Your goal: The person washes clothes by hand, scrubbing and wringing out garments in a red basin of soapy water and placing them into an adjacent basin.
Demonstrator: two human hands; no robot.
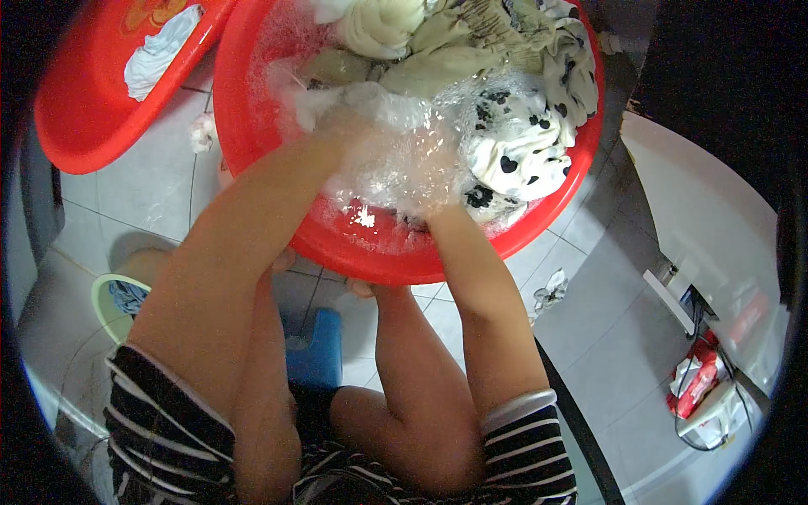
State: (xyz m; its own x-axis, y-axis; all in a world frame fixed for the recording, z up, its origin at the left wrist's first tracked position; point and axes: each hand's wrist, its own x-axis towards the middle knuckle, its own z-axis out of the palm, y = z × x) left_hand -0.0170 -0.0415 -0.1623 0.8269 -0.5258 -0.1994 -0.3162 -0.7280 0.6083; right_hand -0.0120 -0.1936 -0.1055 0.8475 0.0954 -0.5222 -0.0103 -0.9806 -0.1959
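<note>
A big red tub (244,93) holds sudsy water and wet laundry. Both my forearms reach down into it from below. My left hand (347,133) is at the water's surface near the middle, smeared by motion and spray. Close by on its right, my right hand (436,172) is mostly lost in the splashing water. Whether either one grips cloth is hidden. White fabric with black hearts and spots (523,160) lies just right of my right hand. Beige-green cloth (442,67) and a cream bundle (380,27) are bunched at the far side.
Another red basin (63,139) with a white cloth (164,52) in it stands at the far left. A pale green bucket (103,303) with blue cloth is left of my legs. A blue stool (326,349) is between my legs. A white appliance panel (699,185) stands at the right.
</note>
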